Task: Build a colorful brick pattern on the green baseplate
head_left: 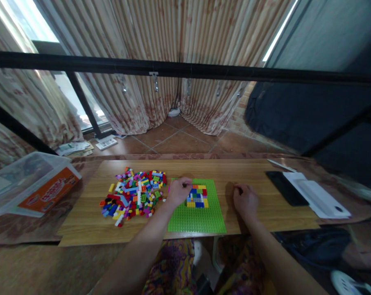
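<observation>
My left hand (179, 191) is closed in a pinch over the upper left of a green baseplate (196, 222). Whatever its fingertips hold, if anything, is too small to make out. Just right of those fingers, a low square build of bricks (198, 197) in yellow, blue, red, white and grey sits on the plate. My right hand (246, 200) rests on the wooden table, right of the plate, with its fingers curled in and nothing showing in them. Left of the plate lies a wide heap of loose toy bricks (133, 194) in many colours.
A clear plastic box (35, 184) with an orange label stands at the table's left. On the right lie a black phone-like slab (286, 188) and a long white object (316, 196). A dark metal bar (204, 69) crosses above the table's far side, before the curtains (148, 37).
</observation>
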### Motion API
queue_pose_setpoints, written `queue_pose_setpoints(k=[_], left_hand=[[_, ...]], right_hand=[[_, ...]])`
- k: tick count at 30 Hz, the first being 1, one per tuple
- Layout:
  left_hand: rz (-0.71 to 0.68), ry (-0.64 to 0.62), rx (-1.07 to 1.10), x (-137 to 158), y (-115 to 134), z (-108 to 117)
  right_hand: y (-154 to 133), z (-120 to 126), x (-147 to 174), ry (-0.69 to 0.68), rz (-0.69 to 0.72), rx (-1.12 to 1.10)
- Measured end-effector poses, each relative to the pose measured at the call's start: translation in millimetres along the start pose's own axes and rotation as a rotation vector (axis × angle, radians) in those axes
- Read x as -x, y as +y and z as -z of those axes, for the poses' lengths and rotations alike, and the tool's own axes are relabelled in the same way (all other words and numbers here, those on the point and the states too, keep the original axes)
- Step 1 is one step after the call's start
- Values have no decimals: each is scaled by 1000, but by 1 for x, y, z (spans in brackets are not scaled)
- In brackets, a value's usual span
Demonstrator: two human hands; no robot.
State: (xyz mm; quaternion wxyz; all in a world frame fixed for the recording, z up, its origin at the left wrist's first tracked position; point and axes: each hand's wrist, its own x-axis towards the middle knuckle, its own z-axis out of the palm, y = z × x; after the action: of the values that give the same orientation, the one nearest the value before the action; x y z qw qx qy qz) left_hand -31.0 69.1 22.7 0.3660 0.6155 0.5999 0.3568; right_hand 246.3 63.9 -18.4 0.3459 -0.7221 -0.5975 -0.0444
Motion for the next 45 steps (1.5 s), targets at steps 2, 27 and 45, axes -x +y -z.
queue_pose_setpoints(k=[2,27,45], left_hand=[[6,3,11,0,0,0],[-59,76,-75,6,7,-2],[35,288,-541,49,-13,46]], right_hand=[[0,0,0,9,14,-6],[-2,1,0,-30,16,37],[2,-2,1,-9,33,34]])
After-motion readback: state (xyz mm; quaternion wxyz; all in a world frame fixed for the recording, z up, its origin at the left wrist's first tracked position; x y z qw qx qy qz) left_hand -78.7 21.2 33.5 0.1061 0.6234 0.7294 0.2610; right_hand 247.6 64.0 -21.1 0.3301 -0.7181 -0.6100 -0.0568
